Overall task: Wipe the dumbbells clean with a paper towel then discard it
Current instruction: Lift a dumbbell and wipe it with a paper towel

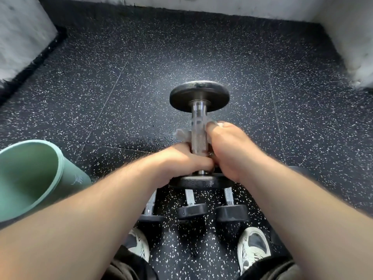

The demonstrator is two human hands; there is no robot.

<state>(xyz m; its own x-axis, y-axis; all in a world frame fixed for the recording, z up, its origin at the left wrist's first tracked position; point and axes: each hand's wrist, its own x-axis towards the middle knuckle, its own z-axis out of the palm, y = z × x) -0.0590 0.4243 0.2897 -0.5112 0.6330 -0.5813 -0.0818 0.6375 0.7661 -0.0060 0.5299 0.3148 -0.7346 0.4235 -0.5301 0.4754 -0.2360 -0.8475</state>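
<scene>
A black dumbbell [199,96] with a chrome handle is held up off the floor, pointing away from me. My left hand [181,161] grips the near end of the handle just above the near weight head. My right hand [228,146] wraps a crumpled white paper towel [182,134] around the handle's middle; the towel sticks out on the left of the bar and shows at my fingertips. Three more dumbbells [192,209] lie side by side on the floor below my hands, partly hidden by my arms.
A pale green bin [38,178] stands open at my left. The floor is black speckled rubber matting [121,77]. White walls [22,31] close in the far left, back and right. My shoes [253,247] stand just behind the floor dumbbells.
</scene>
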